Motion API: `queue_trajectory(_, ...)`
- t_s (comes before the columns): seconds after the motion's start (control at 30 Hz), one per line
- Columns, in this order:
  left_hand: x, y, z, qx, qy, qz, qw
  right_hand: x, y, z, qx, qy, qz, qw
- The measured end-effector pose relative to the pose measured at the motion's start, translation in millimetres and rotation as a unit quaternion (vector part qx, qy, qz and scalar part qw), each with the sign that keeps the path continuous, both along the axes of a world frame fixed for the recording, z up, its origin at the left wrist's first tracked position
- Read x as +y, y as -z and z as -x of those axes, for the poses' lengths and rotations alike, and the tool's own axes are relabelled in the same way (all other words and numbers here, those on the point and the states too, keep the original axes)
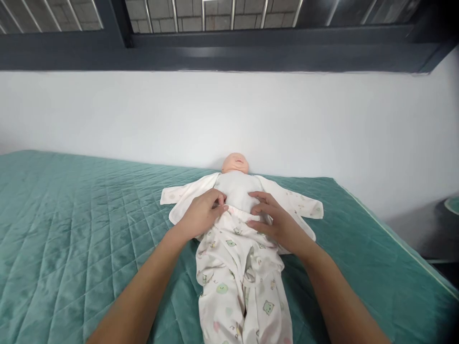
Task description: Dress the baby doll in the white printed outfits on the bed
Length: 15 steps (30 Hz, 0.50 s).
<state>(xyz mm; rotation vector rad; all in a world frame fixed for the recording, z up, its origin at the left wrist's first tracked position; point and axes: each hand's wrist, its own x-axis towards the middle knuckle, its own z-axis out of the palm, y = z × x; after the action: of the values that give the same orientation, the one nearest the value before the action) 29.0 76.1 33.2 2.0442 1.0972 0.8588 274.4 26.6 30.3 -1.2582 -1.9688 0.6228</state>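
A baby doll (pixel 235 163) lies on its back, its head towards the wall. Printed white baby pants (pixel 224 289) cover its legs up to the waist. A white baby top (pixel 304 206) is spread open under it, sleeves stretched to both sides, baring the white belly (pixel 238 185). My left hand (pixel 203 211) pinches the waistband of the pants at the doll's left-hand side in view, thumb and index finger closed. Over the other side of the waist rests my right hand (pixel 274 220), fingers apart, the tips touching the belly and waistband.
The doll lies on a green quilted bedspread (pixel 89 229), whose piped edge runs down on the right. Behind the bed rises a white wall (pixel 143 114) below a dark window frame (pixel 215 55) with metal bars. Part of a rounded object (pixel 452 204) shows at the far right.
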Motion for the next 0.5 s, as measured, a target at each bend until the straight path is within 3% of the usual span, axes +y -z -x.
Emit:
queue_trajectory(0.17,12.3,-5.3,-5.1,0.05,-0.055,-0.009,0.997,2.5,-9.9,5.6,-0.063,0.043,-0.007,0.997)
queue_trajectory(0.33,38.0,-5.5,-17.5,0.023,-0.077,0.017,0.997,38.8,-12.8,8.4,-0.106,0.151,0.004,0.983)
queue_trajectory(0.4,49.2,-0.9,-21.2,-0.013,-0.072,0.041,0.996,56.6,-10.7,7.7,-0.095,0.173,0.011,0.98)
queue_trajectory(0.5,60.6,9.7,-21.7,-0.085,-0.063,0.1,0.989,75.4,-3.5,4.7,-0.004,0.152,0.045,0.987)
